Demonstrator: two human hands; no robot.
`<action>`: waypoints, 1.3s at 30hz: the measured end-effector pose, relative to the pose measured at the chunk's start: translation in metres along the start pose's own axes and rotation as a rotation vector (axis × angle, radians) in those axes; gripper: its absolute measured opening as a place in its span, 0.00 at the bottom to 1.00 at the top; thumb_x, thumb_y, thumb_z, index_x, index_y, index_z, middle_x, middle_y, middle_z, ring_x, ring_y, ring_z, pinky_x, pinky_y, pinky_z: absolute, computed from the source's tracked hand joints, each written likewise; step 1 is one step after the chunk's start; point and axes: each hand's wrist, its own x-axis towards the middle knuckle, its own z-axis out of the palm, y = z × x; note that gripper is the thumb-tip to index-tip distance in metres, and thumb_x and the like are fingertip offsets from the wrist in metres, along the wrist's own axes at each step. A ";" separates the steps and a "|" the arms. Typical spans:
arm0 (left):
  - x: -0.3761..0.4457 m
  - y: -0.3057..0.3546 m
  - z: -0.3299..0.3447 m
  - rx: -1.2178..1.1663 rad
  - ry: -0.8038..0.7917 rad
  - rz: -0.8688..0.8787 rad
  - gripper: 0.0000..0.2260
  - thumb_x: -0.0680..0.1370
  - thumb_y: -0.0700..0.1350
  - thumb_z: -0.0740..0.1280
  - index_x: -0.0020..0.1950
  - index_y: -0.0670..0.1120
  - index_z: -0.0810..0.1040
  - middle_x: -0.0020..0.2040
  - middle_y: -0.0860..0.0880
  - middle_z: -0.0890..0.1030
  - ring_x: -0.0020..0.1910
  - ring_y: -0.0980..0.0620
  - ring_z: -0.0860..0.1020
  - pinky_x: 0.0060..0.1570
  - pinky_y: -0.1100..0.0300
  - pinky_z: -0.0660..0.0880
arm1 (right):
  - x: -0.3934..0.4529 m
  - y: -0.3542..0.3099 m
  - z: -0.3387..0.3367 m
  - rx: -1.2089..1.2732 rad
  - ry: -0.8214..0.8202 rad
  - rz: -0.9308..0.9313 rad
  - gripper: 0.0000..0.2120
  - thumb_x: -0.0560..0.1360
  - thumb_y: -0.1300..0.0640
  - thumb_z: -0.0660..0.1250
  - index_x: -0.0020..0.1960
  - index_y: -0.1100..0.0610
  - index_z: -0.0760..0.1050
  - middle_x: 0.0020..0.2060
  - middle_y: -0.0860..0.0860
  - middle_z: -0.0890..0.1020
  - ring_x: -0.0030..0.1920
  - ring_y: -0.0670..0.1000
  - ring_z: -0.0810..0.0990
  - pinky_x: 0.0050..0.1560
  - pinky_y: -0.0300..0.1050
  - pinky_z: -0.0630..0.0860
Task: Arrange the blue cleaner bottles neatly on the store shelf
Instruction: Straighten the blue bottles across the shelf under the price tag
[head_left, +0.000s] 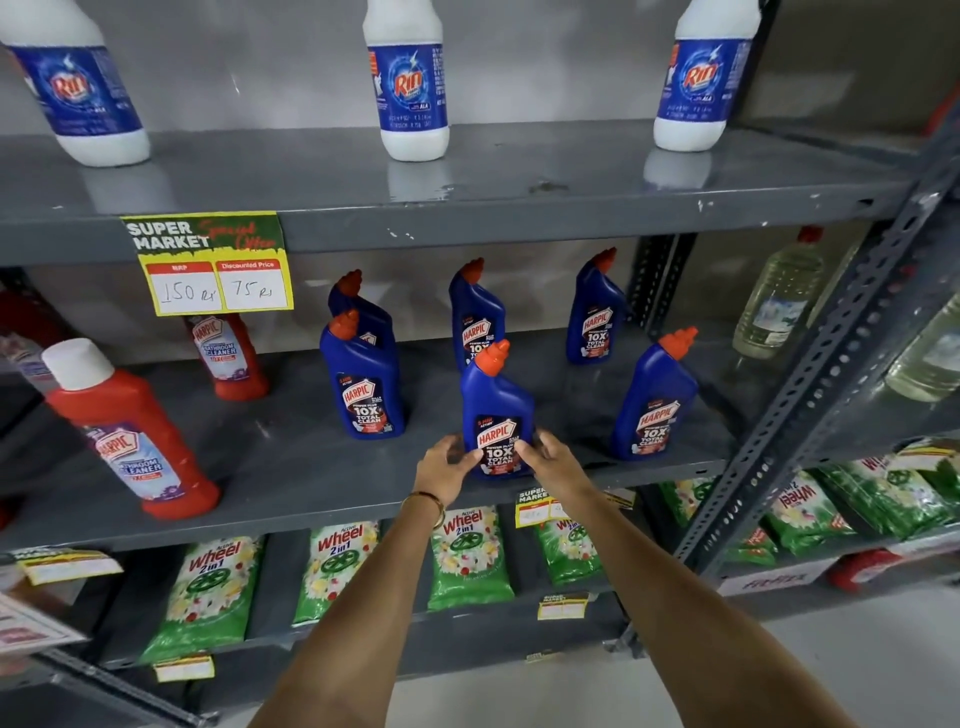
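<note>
Blue bottle (497, 415), front-centre among five others, gripped by left hand (447, 467) and right hand (553, 460); red bottles (130, 431) leftward.

Both hands hold one blue cleaner bottle (497, 415) at the front edge of the grey middle shelf (291, 467): the left hand (448, 465) grips its lower left side, the right hand (551, 457) its lower right. Five more blue bottles stand behind and beside it. Two red bottles (130, 431) stand to the left, under a yellow price tag (213, 265).
</note>
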 end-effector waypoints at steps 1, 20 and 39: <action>0.000 -0.001 -0.001 0.003 -0.004 -0.003 0.22 0.75 0.48 0.68 0.66 0.41 0.70 0.63 0.41 0.77 0.61 0.43 0.75 0.62 0.44 0.74 | 0.000 0.002 -0.001 -0.005 0.013 0.009 0.19 0.76 0.54 0.63 0.66 0.59 0.69 0.62 0.59 0.78 0.56 0.51 0.78 0.56 0.45 0.74; -0.011 -0.051 -0.088 0.056 0.056 -0.053 0.23 0.75 0.49 0.66 0.66 0.39 0.71 0.63 0.41 0.77 0.63 0.44 0.74 0.60 0.56 0.70 | -0.037 0.023 0.048 0.019 0.438 0.095 0.19 0.73 0.63 0.67 0.62 0.65 0.71 0.58 0.62 0.79 0.57 0.58 0.78 0.54 0.48 0.72; 0.049 -0.065 -0.179 0.015 0.156 -0.129 0.25 0.75 0.53 0.66 0.68 0.41 0.70 0.66 0.42 0.75 0.66 0.44 0.72 0.64 0.53 0.68 | 0.057 -0.034 0.172 -0.057 0.067 0.025 0.30 0.74 0.55 0.67 0.72 0.57 0.61 0.68 0.56 0.72 0.66 0.54 0.72 0.60 0.43 0.69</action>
